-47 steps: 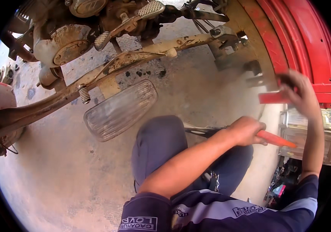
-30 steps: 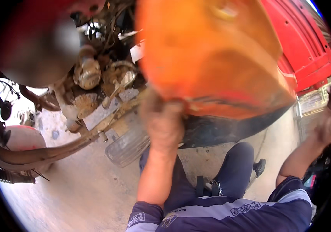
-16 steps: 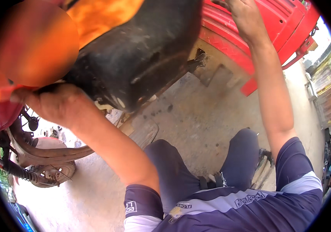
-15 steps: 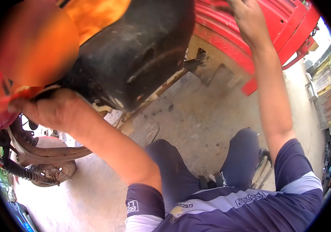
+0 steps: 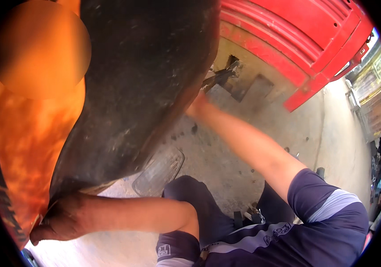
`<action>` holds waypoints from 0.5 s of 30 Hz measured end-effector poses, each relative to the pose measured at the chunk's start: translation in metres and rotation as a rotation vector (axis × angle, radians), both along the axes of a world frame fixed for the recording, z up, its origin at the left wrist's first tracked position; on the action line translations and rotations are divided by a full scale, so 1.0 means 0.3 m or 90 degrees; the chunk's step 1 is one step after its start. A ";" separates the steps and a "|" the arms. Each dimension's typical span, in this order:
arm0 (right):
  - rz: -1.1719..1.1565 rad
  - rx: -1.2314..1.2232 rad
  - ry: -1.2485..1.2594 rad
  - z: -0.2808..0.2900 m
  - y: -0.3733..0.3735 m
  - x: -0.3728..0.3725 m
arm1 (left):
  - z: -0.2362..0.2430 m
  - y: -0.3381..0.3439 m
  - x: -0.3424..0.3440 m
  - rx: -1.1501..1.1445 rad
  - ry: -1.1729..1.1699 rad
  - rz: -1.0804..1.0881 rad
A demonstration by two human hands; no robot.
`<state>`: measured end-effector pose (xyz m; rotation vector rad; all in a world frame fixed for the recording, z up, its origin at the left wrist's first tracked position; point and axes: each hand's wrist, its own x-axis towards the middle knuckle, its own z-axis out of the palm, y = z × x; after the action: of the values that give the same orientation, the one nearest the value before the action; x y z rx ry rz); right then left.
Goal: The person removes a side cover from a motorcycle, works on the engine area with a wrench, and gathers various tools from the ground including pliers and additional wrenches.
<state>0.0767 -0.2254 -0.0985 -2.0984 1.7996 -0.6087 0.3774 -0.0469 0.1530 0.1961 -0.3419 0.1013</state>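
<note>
A large, scuffed black panel with an orange side, like a motorcycle seat [image 5: 141, 75], fills the upper left and hides much behind it. My left hand [image 5: 64, 218] is closed around its lower end, thumb on the near side. At the piece's right edge, my right hand [image 5: 197, 104] is smeared by motion. Its fingers pass behind the black edge, so their grip is hidden.
A red ribbed metal body [image 5: 284, 35] stands at the upper right, its corner jutting toward me. Below the black piece, a flat grey panel [image 5: 159, 171] lies on the concrete floor [image 5: 226, 164] near my knee. Assorted items line the far right.
The black-and-orange piece has swung upright and closer, covering the motorcycle parts at left. My left hand has dropped with it. My right hand has left the red body and come to the piece's edge.
</note>
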 end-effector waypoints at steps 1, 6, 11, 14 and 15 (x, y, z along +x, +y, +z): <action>-0.018 0.003 0.003 -0.003 -0.035 0.023 | 0.011 -0.003 -0.005 -0.005 0.021 0.026; -0.067 -0.030 0.056 -0.046 -0.106 0.079 | -0.031 -0.008 0.019 0.028 0.018 0.039; -0.096 -0.096 0.081 -0.048 -0.111 0.116 | -0.059 -0.007 0.053 0.063 -0.007 0.032; -0.109 -0.145 0.090 -0.045 -0.091 0.056 | -0.076 -0.016 0.047 0.078 -0.008 0.016; -0.107 -0.174 0.093 -0.038 -0.078 0.042 | -0.079 -0.023 0.050 0.084 -0.008 0.009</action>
<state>0.0893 -0.2489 -0.1099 -2.2304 2.0938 -0.8035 0.3924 -0.0538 0.1292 0.3286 -0.3594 0.0939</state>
